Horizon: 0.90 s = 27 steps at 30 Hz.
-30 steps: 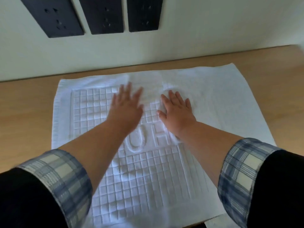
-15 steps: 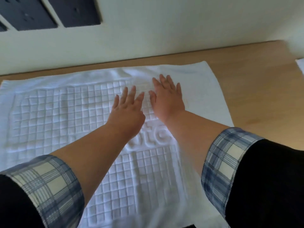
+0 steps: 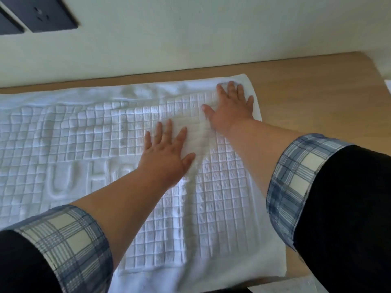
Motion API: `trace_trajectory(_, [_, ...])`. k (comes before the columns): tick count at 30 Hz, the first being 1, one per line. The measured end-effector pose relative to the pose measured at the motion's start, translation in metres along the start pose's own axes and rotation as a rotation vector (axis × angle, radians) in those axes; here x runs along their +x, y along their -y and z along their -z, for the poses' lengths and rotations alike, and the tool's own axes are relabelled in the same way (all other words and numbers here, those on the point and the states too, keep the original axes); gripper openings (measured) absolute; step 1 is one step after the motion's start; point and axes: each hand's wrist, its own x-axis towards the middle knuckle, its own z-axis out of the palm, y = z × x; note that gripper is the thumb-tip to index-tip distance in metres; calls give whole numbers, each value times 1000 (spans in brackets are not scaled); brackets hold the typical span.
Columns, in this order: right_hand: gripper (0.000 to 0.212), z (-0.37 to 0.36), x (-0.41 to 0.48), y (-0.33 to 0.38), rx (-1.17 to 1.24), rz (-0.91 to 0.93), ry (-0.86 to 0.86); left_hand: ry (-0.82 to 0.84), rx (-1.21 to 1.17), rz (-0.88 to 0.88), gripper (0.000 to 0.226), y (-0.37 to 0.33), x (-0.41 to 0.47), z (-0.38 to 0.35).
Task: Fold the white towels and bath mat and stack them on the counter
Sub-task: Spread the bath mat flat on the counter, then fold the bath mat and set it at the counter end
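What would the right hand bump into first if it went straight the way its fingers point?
The right hand lies flat on the bath mat; just past the mat's far edge comes bare counter, then, likely, the wall.

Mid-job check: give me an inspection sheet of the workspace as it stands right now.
Surface: wooden counter, bare wood showing right of the mat.
Job's things: white bath mat spread out unfolded, grid side up, rippled toward its far left.
Clutter: white edge at the counter's far right, too cropped to identify.
Grippers: left hand flat on the mat's middle; right hand flat near its far right corner.
Cables: nothing seen.
Surroundings: pale wall; dark socket panels upper left.
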Motion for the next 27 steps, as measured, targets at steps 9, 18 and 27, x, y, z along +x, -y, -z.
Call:
trace_trajectory(9, [62, 5, -50, -13, 217, 57, -40, 87, 77, -218, 74, -62, -94, -31])
trace_trajectory(18, [66, -39, -129, -43, 5, 172, -30, 76, 110, -294, 92, -73, -105, -54])
trace_trajectory(27, [58, -80, -277, -62, 64, 93, -18, 68, 88, -317, 82, -72, -171, -81])
